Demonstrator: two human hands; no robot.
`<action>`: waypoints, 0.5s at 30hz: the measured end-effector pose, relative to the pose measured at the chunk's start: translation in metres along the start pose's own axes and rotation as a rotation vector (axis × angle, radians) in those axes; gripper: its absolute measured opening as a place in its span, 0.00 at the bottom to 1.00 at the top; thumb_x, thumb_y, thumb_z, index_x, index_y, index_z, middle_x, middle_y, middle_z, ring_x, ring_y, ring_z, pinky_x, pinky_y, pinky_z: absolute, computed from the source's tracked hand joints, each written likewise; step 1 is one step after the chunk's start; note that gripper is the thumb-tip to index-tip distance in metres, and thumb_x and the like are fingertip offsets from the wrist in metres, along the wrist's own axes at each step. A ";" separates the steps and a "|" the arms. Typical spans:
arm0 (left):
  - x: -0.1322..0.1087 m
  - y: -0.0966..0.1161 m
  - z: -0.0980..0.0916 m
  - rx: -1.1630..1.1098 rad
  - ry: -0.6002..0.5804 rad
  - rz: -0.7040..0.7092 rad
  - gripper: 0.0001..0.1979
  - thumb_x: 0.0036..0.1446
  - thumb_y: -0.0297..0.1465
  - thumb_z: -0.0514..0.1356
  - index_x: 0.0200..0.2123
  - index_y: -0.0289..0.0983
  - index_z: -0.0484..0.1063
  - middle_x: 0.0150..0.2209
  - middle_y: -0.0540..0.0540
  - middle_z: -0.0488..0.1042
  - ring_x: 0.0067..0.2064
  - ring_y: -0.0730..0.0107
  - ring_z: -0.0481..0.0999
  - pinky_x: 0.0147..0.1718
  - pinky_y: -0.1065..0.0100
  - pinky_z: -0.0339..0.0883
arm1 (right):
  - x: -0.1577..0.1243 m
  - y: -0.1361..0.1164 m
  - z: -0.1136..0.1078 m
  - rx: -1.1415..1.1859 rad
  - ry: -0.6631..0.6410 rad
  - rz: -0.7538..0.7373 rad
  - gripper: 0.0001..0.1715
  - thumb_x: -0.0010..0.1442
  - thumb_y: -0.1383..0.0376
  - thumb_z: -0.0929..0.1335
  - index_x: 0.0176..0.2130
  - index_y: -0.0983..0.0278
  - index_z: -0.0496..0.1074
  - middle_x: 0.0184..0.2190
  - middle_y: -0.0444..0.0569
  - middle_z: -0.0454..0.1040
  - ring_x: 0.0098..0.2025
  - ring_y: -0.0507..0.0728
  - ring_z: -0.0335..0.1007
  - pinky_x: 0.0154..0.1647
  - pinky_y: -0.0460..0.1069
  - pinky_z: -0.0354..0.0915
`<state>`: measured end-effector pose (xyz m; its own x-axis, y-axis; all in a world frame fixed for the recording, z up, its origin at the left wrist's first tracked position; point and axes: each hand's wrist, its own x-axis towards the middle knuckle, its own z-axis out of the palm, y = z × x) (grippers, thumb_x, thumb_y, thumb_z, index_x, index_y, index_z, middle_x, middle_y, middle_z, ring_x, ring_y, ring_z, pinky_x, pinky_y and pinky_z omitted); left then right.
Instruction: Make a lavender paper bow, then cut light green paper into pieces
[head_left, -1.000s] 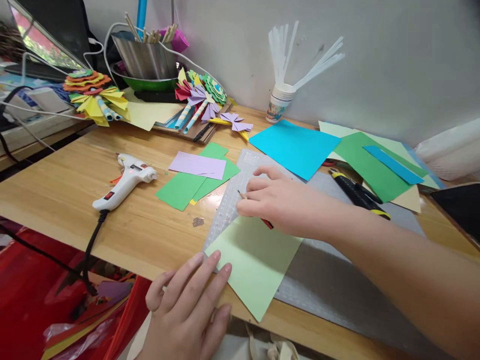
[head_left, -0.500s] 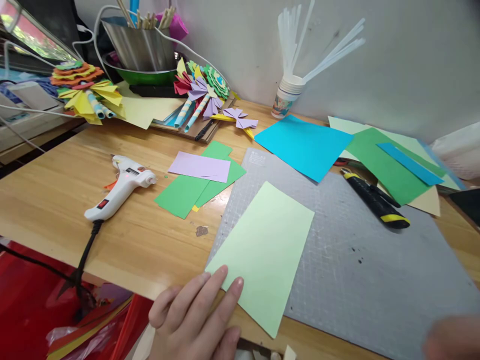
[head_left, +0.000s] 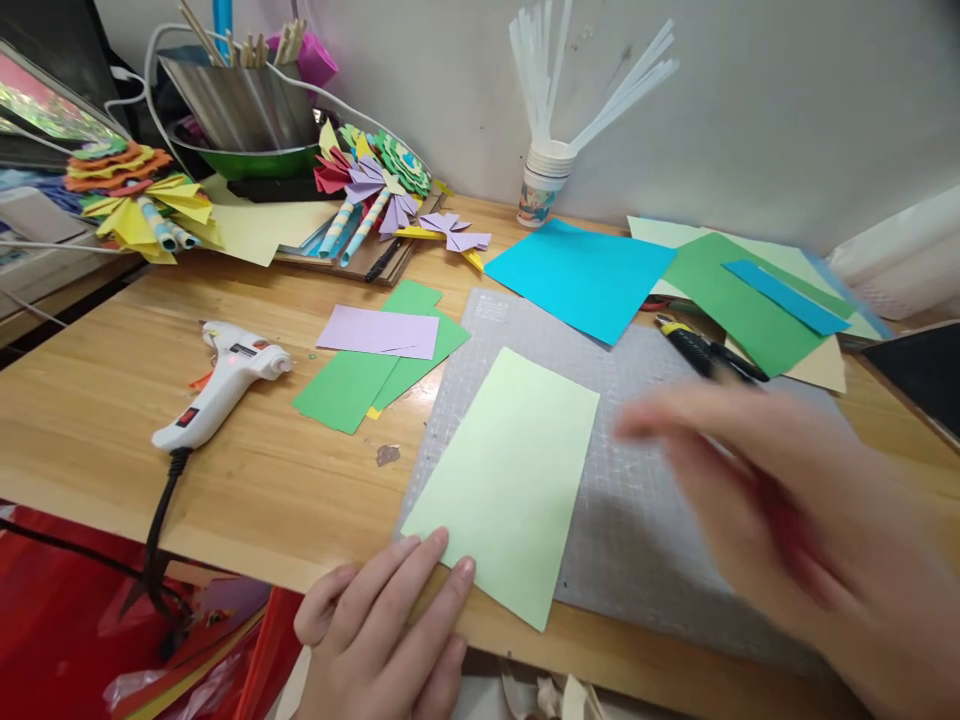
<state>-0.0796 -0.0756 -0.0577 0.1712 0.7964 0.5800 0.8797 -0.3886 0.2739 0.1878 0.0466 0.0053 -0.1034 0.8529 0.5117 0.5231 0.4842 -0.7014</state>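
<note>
I am counting two hands, the left hand [head_left: 390,630] and the right hand [head_left: 832,490]; one pale green sheet [head_left: 510,470]; one blue sheet [head_left: 581,275]; one lavender slip [head_left: 379,330]; at least two green slips [head_left: 349,390]; one glue gun [head_left: 217,385]; one cutter [head_left: 686,345]. The left hand is resting fingertips, slightly parted, on the pale green sheet's near edge. The right hand is showing as a blur over the mat; I cannot tell whether it is pinching anything.

The pale green sheet is lying on a grey cutting mat [head_left: 622,530], its near corner overlapping bare wood on the table [head_left: 285,500]. A grey wall [head_left: 750,130] is standing behind.

Stacked paper cups [head_left: 544,185] are holding straws [head_left: 540,80] by the wall. Two paper flowers are sitting back left. The right hand is hiding part of the cutter.
</note>
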 end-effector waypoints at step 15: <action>0.005 0.013 0.013 0.020 0.106 -0.082 0.18 0.63 0.39 0.54 0.53 0.45 0.74 0.51 0.50 0.78 0.48 0.66 0.73 0.53 0.65 0.52 | 0.092 0.023 0.071 -0.185 -0.446 0.253 0.10 0.56 0.60 0.68 0.34 0.59 0.61 0.27 0.42 0.67 0.26 0.53 0.61 0.26 0.49 0.58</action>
<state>-0.0614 -0.0706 -0.0611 0.0515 0.7714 0.6343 0.8978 -0.3139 0.3089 0.1304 0.1504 0.0011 -0.2830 0.9578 0.0496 0.7143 0.2450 -0.6556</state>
